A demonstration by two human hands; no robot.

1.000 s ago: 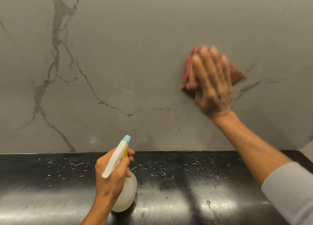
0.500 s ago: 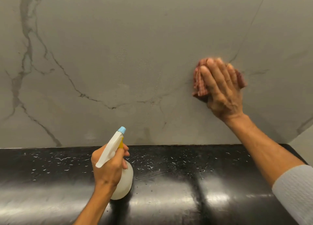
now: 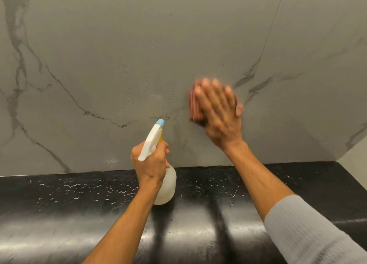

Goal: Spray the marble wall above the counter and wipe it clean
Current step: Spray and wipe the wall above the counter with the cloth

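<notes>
The grey marble wall (image 3: 129, 51) with dark veins fills the upper view; fine spray droplets speckle its middle. My right hand (image 3: 219, 112) presses a reddish checked cloth (image 3: 193, 104) flat against the wall, right of centre; both are blurred by motion, and most of the cloth is hidden under the palm. My left hand (image 3: 152, 162) grips the neck of a white spray bottle (image 3: 166, 186) with a blue nozzle tip, held above the counter and pointing up at the wall.
A glossy black counter (image 3: 69, 208) runs below the wall, dotted with water droplets near the back edge. At the far right the wall meets a lighter side wall (image 3: 355, 156) in a corner.
My right hand has swept the cloth leftwards and down along the wall, closer to the bottle. The view has shifted, showing more of the right corner. The left hand keeps its hold on the bottle.
</notes>
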